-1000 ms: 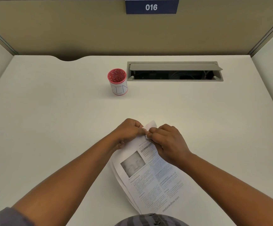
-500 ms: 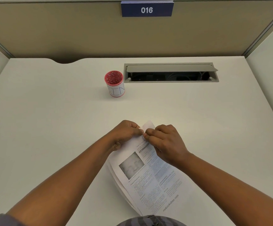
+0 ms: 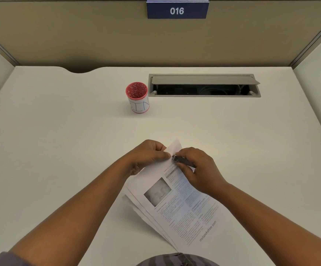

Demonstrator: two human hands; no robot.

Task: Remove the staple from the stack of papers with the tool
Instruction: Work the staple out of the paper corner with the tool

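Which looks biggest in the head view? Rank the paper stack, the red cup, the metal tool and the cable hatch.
1. paper stack, nearest the camera
2. cable hatch, farther back
3. red cup
4. metal tool, partly hidden in the right hand

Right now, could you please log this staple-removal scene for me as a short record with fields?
Left hand: pinches the top corner of the stack of papers
Right hand: holds the metal tool, tip at that corner
Staple: too small to see
Red cup: upright, far side of desk, apart from papers
Cable hatch: lid open
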